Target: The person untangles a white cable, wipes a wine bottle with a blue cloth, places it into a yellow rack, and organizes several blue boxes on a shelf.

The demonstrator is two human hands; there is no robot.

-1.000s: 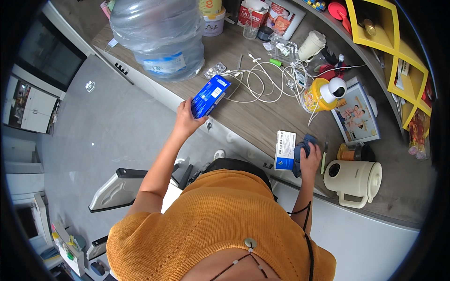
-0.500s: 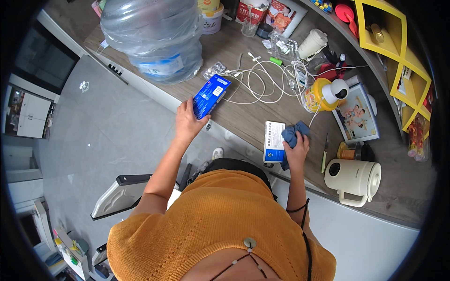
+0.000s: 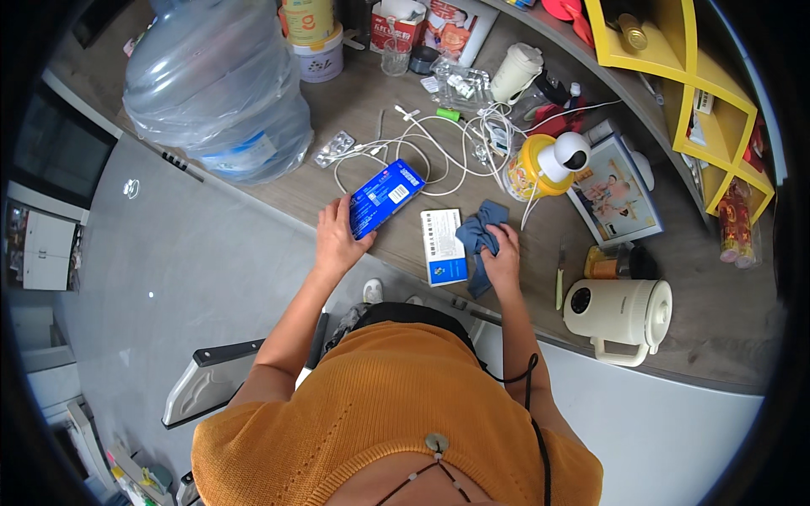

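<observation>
My left hand (image 3: 340, 236) grips the near-left end of a flat blue box (image 3: 386, 199), which is tilted over the near part of the desk beside white cables. A crumpled grey-blue cloth (image 3: 477, 228) lies under the fingers of my right hand (image 3: 503, 257), which are closed on its right side. Directly left of the cloth, a white-and-blue box (image 3: 444, 247) rests on the desk, its left edge close to the front edge. The cloth meets or slightly overlaps that box's right side.
Tangled white cables (image 3: 456, 156) and a blister pack (image 3: 335, 148) lie beyond the boxes. A large plastic-wrapped water bottle (image 3: 219, 93) stands at the left. Rightward are a small white camera (image 3: 564, 156) on a yellow tub, a framed photo (image 3: 616, 190), a knife (image 3: 560, 274) and a cream kettle (image 3: 620, 312).
The view has shifted, moving the desk leftward in the picture. My left hand has carried the blue box rightward over the desk, nearer the white-and-blue box. My right hand stays on the cloth.
</observation>
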